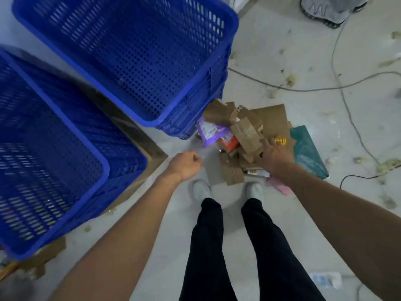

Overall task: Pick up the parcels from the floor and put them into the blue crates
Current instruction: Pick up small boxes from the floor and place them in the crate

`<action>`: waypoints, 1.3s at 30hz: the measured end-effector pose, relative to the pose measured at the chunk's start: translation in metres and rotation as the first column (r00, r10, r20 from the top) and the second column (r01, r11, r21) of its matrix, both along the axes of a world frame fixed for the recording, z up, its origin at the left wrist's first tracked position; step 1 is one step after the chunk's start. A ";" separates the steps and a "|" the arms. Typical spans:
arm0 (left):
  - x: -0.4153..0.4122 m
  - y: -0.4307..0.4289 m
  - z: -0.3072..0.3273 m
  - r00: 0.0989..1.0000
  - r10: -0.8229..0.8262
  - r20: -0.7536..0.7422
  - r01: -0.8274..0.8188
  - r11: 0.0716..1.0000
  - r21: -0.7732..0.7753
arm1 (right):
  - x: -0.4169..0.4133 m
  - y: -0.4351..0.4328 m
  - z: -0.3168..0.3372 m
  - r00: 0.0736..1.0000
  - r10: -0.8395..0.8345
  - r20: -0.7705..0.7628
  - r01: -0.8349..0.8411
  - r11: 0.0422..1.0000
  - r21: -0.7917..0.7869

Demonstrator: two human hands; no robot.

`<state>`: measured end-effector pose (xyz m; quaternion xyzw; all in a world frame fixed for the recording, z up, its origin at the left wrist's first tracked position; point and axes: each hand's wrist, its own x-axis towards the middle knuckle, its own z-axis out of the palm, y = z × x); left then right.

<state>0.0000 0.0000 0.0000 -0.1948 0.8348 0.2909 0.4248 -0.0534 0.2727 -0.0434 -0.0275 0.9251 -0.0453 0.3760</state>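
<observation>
Left hand (184, 165): grip curled into an empty fist. Right hand (273, 155): fingers spread over flat brown cardboard parcels (245, 135) and a glossy purple poly mailer (209, 132), piled on the concrete floor (165, 224). Perforated blue plastic crates (152, 122) sit just beyond, to the left.

Soft, cool, even light coming down from overhead, nothing harsh. The pale floor (282, 51) reads bright and flat, with only faint shadows. One dark band of shade sits between the far crate (134, 61) and the near-left crate (54, 148). That near-left crate is smeared by motion blur, its holes stretched into streaks. The left hand (184, 165) is soft-edged, and so is the right hand (273, 155), its forearm darker. The wide-angle bend is strong: crate rims bow and both arms balloon toward the near corners. The shoe (325, 9) at the far edge is blurred.
</observation>
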 end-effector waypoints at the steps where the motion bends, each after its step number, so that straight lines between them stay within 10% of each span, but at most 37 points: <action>1: -0.004 0.002 -0.018 1.000 0.030 0.006 -0.030 0.999 0.018 | -0.007 -0.002 -0.015 1.000 0.017 -0.013 -0.017 1.000 0.000; 18: 0.008 0.024 -0.157 0.988 0.151 -0.024 -0.152 0.988 -0.016 | -0.045 -0.018 -0.181 0.976 0.047 -0.212 -0.042 0.999 0.027; 39: 0.069 0.040 0.144 0.884 0.434 -0.173 -0.441 0.897 -0.002 | 0.015 -0.002 0.132 0.900 0.325 -0.289 -0.357 0.932 -0.063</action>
